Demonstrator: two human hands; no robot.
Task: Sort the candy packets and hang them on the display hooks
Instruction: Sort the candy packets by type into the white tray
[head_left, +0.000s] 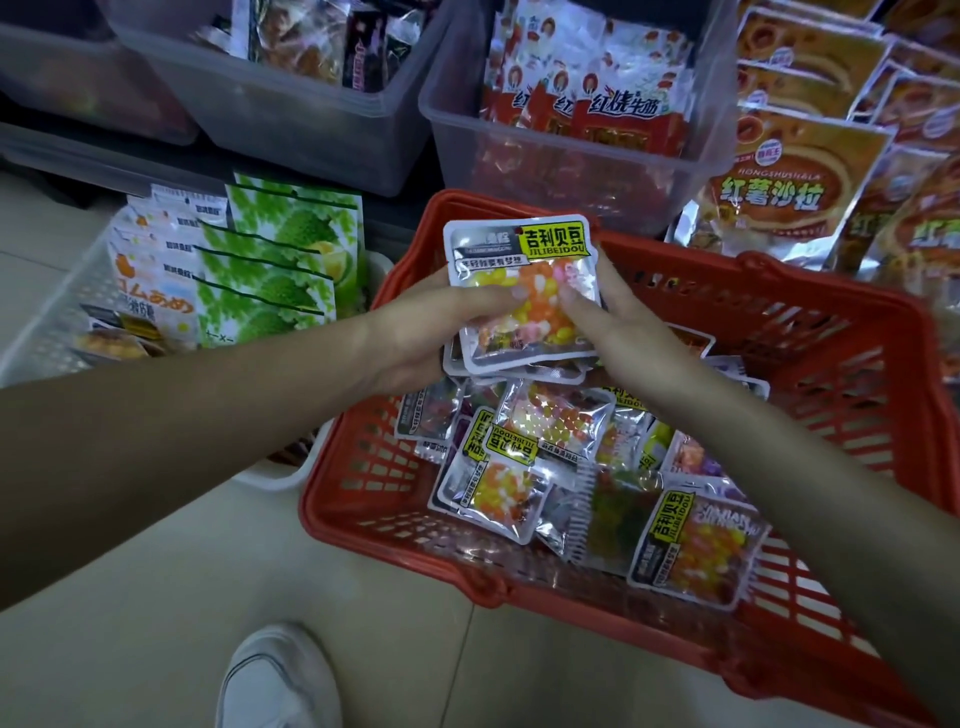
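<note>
Tiled floor (130, 649); red basket (358, 514) of candy packets (540, 421); clear bins (571, 171) behind. I see left hand (415, 332) and right hand (618, 322) gripping a packet stack (524, 291), perhaps three deep.

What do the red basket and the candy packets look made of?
The basket: red moulded plastic, semi-matt, judging by its slotted lattice walls. The candy packets: thin glossy film with a clear window showing the beans and silvery crimped edges, probably a plastic-foil laminate.

Bare forearms, bare left hand (415, 338) and right hand (618, 322) over the red basket (769, 278). And there, below-left of that basket, one white shoe (275, 680), smooth rounded toe.
</note>
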